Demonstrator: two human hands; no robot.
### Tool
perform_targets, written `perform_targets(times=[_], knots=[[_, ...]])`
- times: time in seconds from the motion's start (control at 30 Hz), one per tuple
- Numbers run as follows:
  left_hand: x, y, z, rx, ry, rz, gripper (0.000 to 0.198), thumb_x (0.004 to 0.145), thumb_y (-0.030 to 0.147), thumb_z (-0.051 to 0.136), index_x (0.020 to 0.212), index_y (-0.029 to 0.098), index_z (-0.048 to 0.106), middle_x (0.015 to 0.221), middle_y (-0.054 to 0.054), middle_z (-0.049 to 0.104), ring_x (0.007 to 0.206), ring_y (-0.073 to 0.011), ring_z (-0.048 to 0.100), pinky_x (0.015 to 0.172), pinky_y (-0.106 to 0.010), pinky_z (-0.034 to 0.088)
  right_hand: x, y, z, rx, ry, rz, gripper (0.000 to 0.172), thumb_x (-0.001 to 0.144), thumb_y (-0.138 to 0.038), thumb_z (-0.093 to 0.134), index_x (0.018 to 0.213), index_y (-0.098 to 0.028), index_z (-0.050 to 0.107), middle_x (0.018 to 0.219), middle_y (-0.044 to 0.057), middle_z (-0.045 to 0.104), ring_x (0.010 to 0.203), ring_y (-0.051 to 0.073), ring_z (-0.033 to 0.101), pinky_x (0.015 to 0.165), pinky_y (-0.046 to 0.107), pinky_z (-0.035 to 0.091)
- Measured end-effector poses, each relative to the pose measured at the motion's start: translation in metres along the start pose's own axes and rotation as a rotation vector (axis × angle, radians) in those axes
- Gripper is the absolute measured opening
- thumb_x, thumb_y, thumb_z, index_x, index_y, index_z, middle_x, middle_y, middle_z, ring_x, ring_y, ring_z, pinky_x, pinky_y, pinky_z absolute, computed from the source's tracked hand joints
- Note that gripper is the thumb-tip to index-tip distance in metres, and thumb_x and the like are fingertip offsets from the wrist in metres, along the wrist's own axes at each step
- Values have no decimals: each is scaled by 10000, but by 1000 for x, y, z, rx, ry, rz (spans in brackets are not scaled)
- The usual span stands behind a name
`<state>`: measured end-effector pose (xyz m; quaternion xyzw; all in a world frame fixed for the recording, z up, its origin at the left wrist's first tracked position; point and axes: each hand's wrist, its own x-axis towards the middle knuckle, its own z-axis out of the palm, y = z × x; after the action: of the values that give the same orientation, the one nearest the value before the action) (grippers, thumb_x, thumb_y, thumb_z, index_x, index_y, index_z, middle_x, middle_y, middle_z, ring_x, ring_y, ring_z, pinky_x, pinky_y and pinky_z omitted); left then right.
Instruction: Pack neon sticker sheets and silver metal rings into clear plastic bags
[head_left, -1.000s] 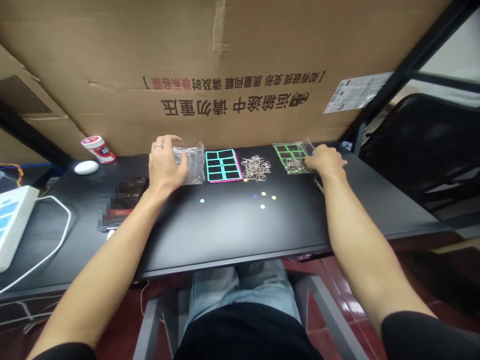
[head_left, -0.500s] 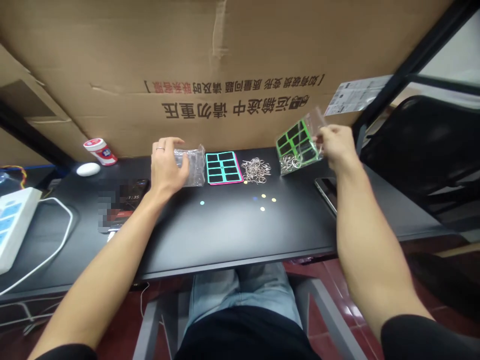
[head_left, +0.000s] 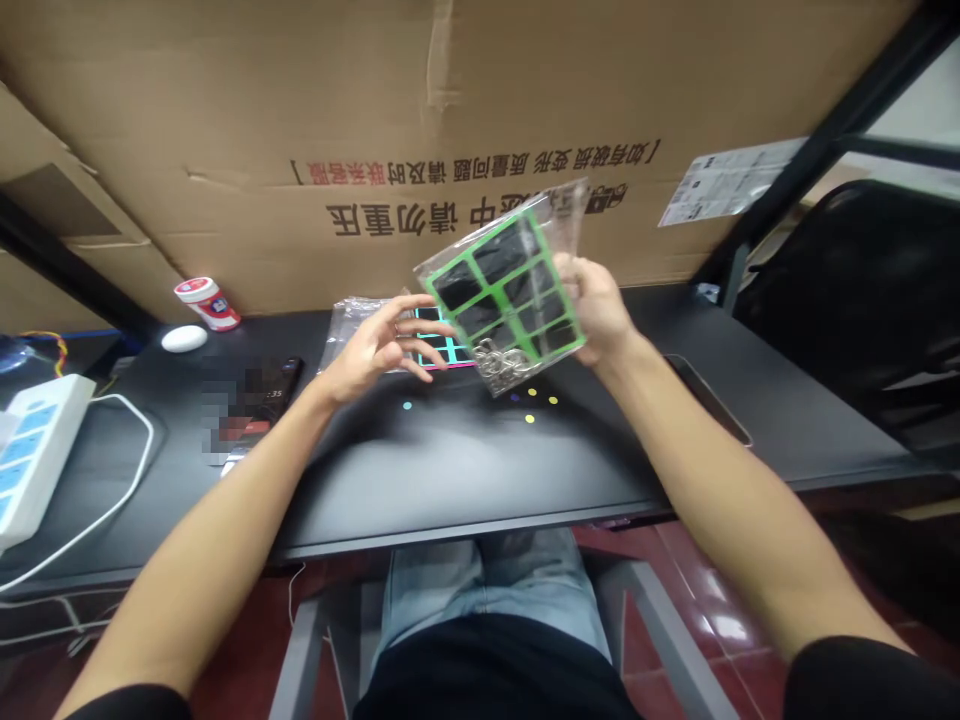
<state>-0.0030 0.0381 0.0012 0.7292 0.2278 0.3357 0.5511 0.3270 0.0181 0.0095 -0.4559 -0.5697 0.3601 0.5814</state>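
Observation:
My right hand [head_left: 598, 305] grips a clear plastic bag [head_left: 564, 225] by its right side, tilted above the desk. Inside it are a green-framed panel [head_left: 501, 290] with black cells and a clump of metal rings [head_left: 501, 365] at the lower corner. My left hand [head_left: 382, 350] has its fingers spread, close to the bag's left edge, holding nothing. Beneath its fingers lies a panel with a turquoise grid [head_left: 459, 353], partly hidden, with a pink edge below. Empty-looking clear bags [head_left: 349, 325] rest behind the left hand. The loose ring pile is hidden behind the held bag.
Small yellow dots [head_left: 530, 419], a blue one and a turquoise one [head_left: 407, 406] lie on the desk [head_left: 450, 470]. One phone [head_left: 709, 398] sits at right, another [head_left: 281, 385] at left. A red-white jar [head_left: 208, 304], white oval object [head_left: 184, 339] and power strip [head_left: 46, 450] stand left. Cardboard [head_left: 247, 90] rises behind.
My right hand has brought the bag with the green panel leftward to the middle. My left hand has come off the clear bags and moved right, fingers spreading.

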Motion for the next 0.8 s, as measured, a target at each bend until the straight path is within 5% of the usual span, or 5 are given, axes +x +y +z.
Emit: perform_targets(times=[0.2, 0.3, 0.43, 0.63, 0.8], knots=[[-1, 8, 5, 150, 270, -66, 628, 813, 660, 906, 1208, 235, 666, 581, 55, 636, 424, -217, 690, 401, -275, 529, -23, 23, 53, 217, -96, 232, 349, 858, -438, 792, 787, -253, 505, 689, -48, 489, 542, 121, 440, 496, 276, 380], [0, 14, 6, 217, 304, -74, 380, 888, 483, 856, 1061, 202, 668, 560, 67, 601, 355, -149, 609, 341, -205, 398, -28, 20, 50, 42, -116, 125, 342, 814, -401, 854, 909, -255, 559, 812, -15, 638, 641, 150, 564, 568, 301, 476], [0, 17, 9, 295, 242, -133, 225, 944, 361, 768, 1063, 187, 688, 582, 28, 651, 396, -161, 637, 359, -216, 425, -33, 6, 39, -413, -81, -173, 330, 771, -278, 870, 786, -242, 543, 778, -3, 680, 705, 166, 596, 678, 330, 495], [-1, 12, 10, 421, 194, -256, 233, 945, 290, 697, 1150, 180, 690, 573, 14, 676, 431, -209, 677, 403, -262, 467, -38, -6, 30, -504, -303, -24, 102, 803, -256, 801, 789, -206, 713, 666, 11, 745, 584, 183, 672, 592, 313, 482], [-4, 12, 13, 598, 63, -306, 308, 942, 256, 632, 1225, 165, 711, 537, 32, 676, 484, -222, 710, 535, -312, 566, -33, -10, 22, -550, -363, -61, 215, 789, -342, 886, 747, -191, 739, 626, 15, 718, 552, 162, 626, 556, 296, 441]])
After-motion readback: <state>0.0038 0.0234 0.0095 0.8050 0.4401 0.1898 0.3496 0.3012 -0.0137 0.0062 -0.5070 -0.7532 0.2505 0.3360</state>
